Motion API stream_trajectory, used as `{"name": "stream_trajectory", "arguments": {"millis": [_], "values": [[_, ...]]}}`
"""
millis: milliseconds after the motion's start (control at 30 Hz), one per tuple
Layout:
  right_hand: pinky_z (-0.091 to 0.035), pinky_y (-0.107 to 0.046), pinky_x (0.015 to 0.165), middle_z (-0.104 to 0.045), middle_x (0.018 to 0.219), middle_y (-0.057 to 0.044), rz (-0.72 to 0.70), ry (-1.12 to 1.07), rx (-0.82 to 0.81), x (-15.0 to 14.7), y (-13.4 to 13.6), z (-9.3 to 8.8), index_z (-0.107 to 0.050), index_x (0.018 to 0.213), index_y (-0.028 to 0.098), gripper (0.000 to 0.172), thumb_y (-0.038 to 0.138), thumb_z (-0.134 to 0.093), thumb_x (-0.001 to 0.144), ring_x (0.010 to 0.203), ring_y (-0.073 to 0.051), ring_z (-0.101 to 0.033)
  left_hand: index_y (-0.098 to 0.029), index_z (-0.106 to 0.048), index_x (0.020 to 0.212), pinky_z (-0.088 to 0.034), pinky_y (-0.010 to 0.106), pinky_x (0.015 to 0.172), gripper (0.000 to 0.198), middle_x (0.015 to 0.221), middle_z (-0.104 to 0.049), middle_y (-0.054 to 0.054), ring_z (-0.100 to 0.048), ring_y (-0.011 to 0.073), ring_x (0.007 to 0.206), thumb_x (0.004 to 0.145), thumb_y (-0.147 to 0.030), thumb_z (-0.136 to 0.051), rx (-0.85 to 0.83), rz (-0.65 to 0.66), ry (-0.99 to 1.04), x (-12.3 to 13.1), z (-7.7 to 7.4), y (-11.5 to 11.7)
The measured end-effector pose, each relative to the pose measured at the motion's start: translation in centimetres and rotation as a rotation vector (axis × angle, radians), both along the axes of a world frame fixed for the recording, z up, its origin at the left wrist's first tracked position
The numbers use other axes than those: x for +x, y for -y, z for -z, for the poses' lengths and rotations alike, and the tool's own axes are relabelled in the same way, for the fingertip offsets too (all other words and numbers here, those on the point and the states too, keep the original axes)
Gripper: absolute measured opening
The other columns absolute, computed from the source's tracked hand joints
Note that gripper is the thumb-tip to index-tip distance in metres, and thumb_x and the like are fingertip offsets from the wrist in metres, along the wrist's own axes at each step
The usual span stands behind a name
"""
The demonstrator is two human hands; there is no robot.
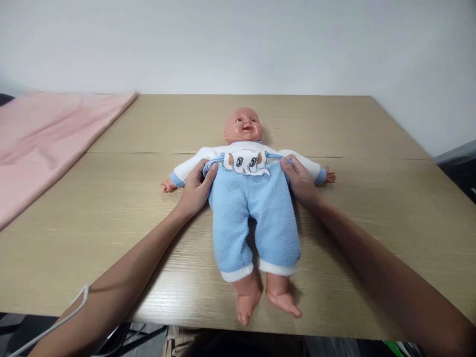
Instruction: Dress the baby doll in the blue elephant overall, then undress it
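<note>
A baby doll [243, 126] lies on its back on the wooden table, head toward the wall and bare feet toward me. It wears a white top [217, 151] with blue cuffs, and light blue fleece overalls [232, 213] with white hems and an animal face on the bib. My left hand [199, 186] is closed on the overalls' edge at one side of the waist, thumb on top. At the opposite side, my right hand [301, 181] pinches the other edge. Between the hands the blue trim is drawn outward from the bib. The fingers under the cloth are partly hidden.
A pink cloth [55, 134] covers the left part of the table [156, 119]. A white wall [238, 44] stands behind the far edge. A white cable [61, 320] runs by my left forearm. Dark items show beyond the right edge.
</note>
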State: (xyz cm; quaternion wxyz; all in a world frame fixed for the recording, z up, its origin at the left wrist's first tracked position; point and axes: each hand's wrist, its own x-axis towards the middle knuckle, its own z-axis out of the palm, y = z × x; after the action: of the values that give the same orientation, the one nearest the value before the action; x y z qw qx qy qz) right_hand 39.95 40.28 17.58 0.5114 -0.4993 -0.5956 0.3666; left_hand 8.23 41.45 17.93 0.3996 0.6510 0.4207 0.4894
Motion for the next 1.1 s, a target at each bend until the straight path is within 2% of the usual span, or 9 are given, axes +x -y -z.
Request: {"name": "stream_trajectory", "arguments": {"millis": [100,233,400,533,633,733,900,1000,1100], "values": [[-0.052,-0.037,0.086,-0.053,0.087,0.002,-0.013,0.017,0.002,-0.1,0.4,-0.2,-0.060,0.091,0.028,0.056,0.082,-0.069,0.106,0.082,-0.020,-0.051,-0.024,-0.065,0.096,-0.040,0.035,0.077,0.055,0.087,-0.054,-0.001,-0.047,0.0199,0.082,0.113,-0.077,-0.063,0.066,-0.117,-0.079,0.2,0.2,0.2],[-0.055,-0.038,0.089,-0.062,0.088,0.000,0.118,-0.024,0.072,-0.5,0.8,-0.4,-0.065,0.091,0.028,0.052,0.076,-0.069,0.109,0.085,-0.022,-0.059,-0.025,-0.068,0.098,-0.045,0.035,0.081,0.054,0.088,-0.062,0.000,-0.054,0.0206,0.085,0.110,-0.078,-0.067,0.127,-0.230,0.009,0.3,0.4,0.1],[-0.060,-0.042,0.098,-0.076,0.096,-0.001,0.217,-0.054,0.128,-1.5,0.9,0.0,-0.068,0.099,0.029,0.041,0.069,-0.073,0.110,0.094,-0.024,-0.072,-0.025,-0.071,0.098,-0.053,0.035,0.095,0.054,0.096,-0.072,0.002,-0.064,0.0221,0.096,0.104,-0.078,-0.076,0.075,-0.209,0.232,0.7,0.3,-0.4],[-0.060,-0.053,0.103,-0.082,0.113,-0.007,0.271,0.067,0.064,-1.7,1.8,-0.1,-0.074,0.119,0.030,0.031,0.059,-0.073,0.110,0.108,-0.032,-0.077,-0.024,-0.070,0.097,-0.052,0.035,0.090,0.056,0.092,-0.069,0.002,-0.061,0.0217,0.092,0.100,-0.080,-0.080,-0.015,-0.184,0.279,1.0,0.1,-0.5],[-0.056,-0.062,0.113,-0.077,0.139,-0.013,0.313,0.313,0.170,-2.2,2.7,-1.9,-0.072,0.141,0.031,0.034,0.048,-0.068,0.111,0.125,-0.037,-0.072,-0.024,-0.071,0.100,-0.050,0.035,0.085,0.055,0.092,-0.067,0.001,-0.059,0.0210,0.088,0.099,-0.078,-0.083,-0.061,-0.170,0.280,1.3,0.0,-0.4],[-0.049,-0.067,0.123,-0.074,0.148,-0.014,0.312,0.566,0.395,-3.8,2.4,-5.6,-0.069,0.150,0.031,0.039,0.036,-0.066,0.112,0.136,-0.041,-0.068,-0.024,-0.072,0.102,-0.048,0.034,0.085,0.048,0.093,-0.065,0.001,-0.057,0.0209,0.089,0.103,-0.070,-0.082,-0.061,-0.150,0.283,1.4,-0.1,-0.3],[-0.053,-0.057,0.116,-0.084,0.126,-0.012,-0.088,0.654,0.496,-8.5,-3.7,-11.4,-0.080,0.119,0.029,0.020,0.026,-0.061,0.114,0.127,-0.039,-0.074,-0.024,-0.070,0.101,-0.046,0.034,0.085,0.042,0.093,-0.062,0.000,-0.054,0.0204,0.089,0.108,-0.065,-0.078,-0.061,-0.133,0.327,1.5,0.1,-0.1],[-0.054,-0.055,0.109,-0.086,0.124,-0.014,-0.407,0.859,0.335,-11.9,-9.2,-11.8,-0.083,0.116,0.022,0.020,0.025,-0.063,0.112,0.121,-0.039,-0.076,-0.025,-0.069,0.103,-0.044,0.033,0.079,0.041,0.091,-0.060,-0.001,-0.051,0.0189,0.084,0.106,-0.064,-0.082,-0.042,-0.141,0.357,1.5,0.3,0.2],[-0.058,-0.045,0.099,-0.087,0.129,-0.011,-0.816,0.951,0.199,-15.2,-13.7,-10.6,-0.087,0.118,0.024,0.022,0.017,-0.081,0.098,0.118,-0.034,-0.079,-0.026,-0.070,0.104,-0.045,0.033,0.076,0.042,0.091,-0.062,0.000,-0.053,0.0195,0.082,0.106,-0.066,-0.081,-0.002,-0.165,0.339,1.5,0.2,0.6]]}}
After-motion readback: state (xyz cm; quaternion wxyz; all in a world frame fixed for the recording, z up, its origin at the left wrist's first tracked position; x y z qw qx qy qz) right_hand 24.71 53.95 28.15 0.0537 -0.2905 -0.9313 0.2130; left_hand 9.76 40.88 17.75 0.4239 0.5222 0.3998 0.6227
